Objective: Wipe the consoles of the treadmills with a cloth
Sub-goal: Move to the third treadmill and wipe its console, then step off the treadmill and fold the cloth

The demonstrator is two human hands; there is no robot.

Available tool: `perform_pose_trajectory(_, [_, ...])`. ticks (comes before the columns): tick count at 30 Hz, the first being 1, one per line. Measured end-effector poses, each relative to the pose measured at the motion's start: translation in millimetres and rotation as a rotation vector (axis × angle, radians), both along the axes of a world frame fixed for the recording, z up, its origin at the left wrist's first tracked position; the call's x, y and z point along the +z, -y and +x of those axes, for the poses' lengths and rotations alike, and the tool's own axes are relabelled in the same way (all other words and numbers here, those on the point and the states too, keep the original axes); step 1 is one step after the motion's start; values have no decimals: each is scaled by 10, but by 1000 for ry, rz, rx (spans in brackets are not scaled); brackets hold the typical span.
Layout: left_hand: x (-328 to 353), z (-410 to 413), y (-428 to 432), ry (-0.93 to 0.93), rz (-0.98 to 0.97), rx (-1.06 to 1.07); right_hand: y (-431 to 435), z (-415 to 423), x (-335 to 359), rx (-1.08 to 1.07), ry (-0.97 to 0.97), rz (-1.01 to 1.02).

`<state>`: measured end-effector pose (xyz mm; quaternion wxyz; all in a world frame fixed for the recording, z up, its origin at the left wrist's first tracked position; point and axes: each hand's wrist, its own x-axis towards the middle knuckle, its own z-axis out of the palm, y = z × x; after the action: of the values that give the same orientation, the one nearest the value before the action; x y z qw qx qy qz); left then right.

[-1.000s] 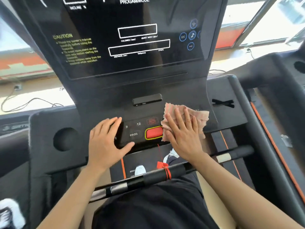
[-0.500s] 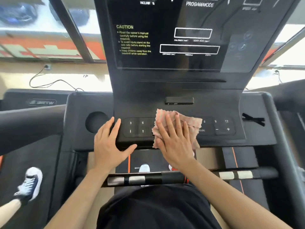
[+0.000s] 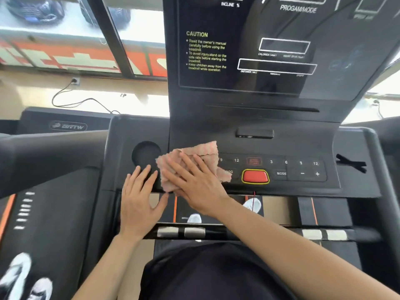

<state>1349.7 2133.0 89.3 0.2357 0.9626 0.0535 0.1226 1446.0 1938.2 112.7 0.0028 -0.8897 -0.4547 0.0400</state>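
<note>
A black treadmill console (image 3: 281,126) fills the middle of the view, with a dark display above and a button row below. A pinkish cloth (image 3: 194,152) lies flat on the left end of the button row. My right hand (image 3: 194,182) presses down on the cloth with fingers spread, covering most of it. My left hand (image 3: 138,200) rests flat on the console's front left edge, just beside the cloth, fingers apart, holding nothing. The red stop button (image 3: 255,176) shows uncovered to the right of the cloth.
A round cup holder (image 3: 145,152) sits left of the cloth. A black handlebar with silver grip sensors (image 3: 181,232) crosses below the hands. A neighbouring treadmill (image 3: 54,148) stands to the left, with someone's white shoes (image 3: 19,276) on its belt. Windows lie behind.
My right hand has slid the cloth leftward along the button row, from right of the red button to the row's left end. My left hand shifted left with it to the console's edge.
</note>
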Motion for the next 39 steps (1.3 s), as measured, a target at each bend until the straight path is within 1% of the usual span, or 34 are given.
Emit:
perform_pose_trajectory(2, [25,4,75,48,-20,1,128,-37,-12,26,19,-11])
perform_pose_trajectory(3, [42,11,129,71,-12,-14,211,-66,-13,-2,20,-8])
perform_pose_trajectory(6, [90,22,360,135,11,-73,509,-169,-20,-155,29,35])
perform_pose_trajectory(9, [138,30,622,190,-26,-151,818,-266,0,-334,43,40])
perform_pose_trajectory(14, [154,73,956,215,-95,-411,1266,-332,20,-591,22,87])
perform_pose_trajectory(18, [179,175,1188,187,-181,-552,1594,-413,113,-782,13,226])
perform_pose_trajectory(19, [196,208,1257,183,-199,-572,1671,-460,153,-829,2,280])
perform_pose_trajectory(21, [238,275,1415,165,-235,-621,1780,-594,283,-942,-79,436])
perform_pose_trajectory(22, [266,306,1507,146,-256,-654,1820,-679,381,-1029,-133,538])
perform_pose_trajectory(24, [319,346,1719,97,-297,-735,1918,-854,557,-1232,-303,716])
perform_pose_trajectory(25, [347,352,1835,74,-314,-777,1980,-949,633,-1290,-386,781])
perform_pose_trajectory(27, [412,335,2099,10,-347,-877,2144,-1196,736,-1327,-519,889])
perform_pose_trajectory(30, [512,196,2516,-152,-382,-1057,2421,-1670,852,-1343,-670,1077])
perform_pose_trajectory(32, [554,20,2800,-271,-402,-1142,2598,-2077,870,-1389,-695,1203])
perform_pose_trajectory(34, [563,-220,3088,-379,-410,-1219,2773,-2518,871,-1459,-645,1272])
perform_pose_trajectory(37, [617,-712,3543,-524,-413,-1321,3057,-3240,804,-1583,-512,1267])
perform_pose_trajectory(39, [695,-1130,3843,-583,-428,-1377,3212,-3755,763,-1660,-414,1245])
